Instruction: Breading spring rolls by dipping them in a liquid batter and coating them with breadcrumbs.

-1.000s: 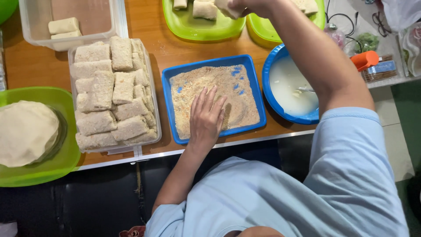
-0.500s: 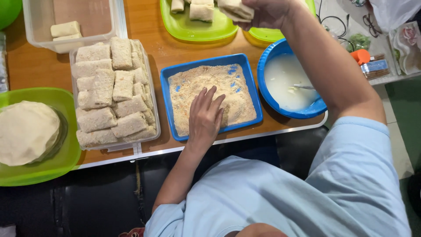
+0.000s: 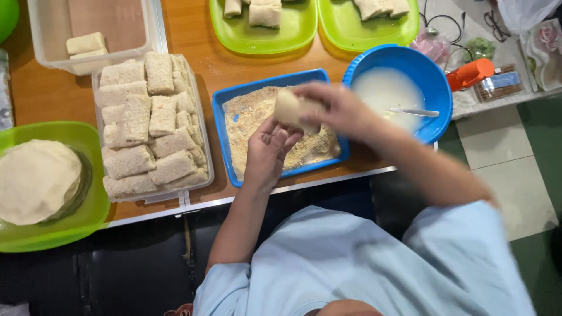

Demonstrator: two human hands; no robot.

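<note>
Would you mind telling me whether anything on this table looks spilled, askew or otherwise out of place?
Nothing stands out. Both hands, left hand and right hand, hold a pale roll above the blue crumb tray; the crumbs stay inside it. The batter bowl sits upright with its spoon inside, and the coated pieces lie packed in their clear container.

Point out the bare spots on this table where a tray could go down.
Bare wood shows between the clear box of breaded pieces, the green plates and the blue crumb tray, and a narrow strip left of the clear box. Elsewhere it is crowded: both hands hold a roll over the crumb tray beside the blue bowl.
</note>
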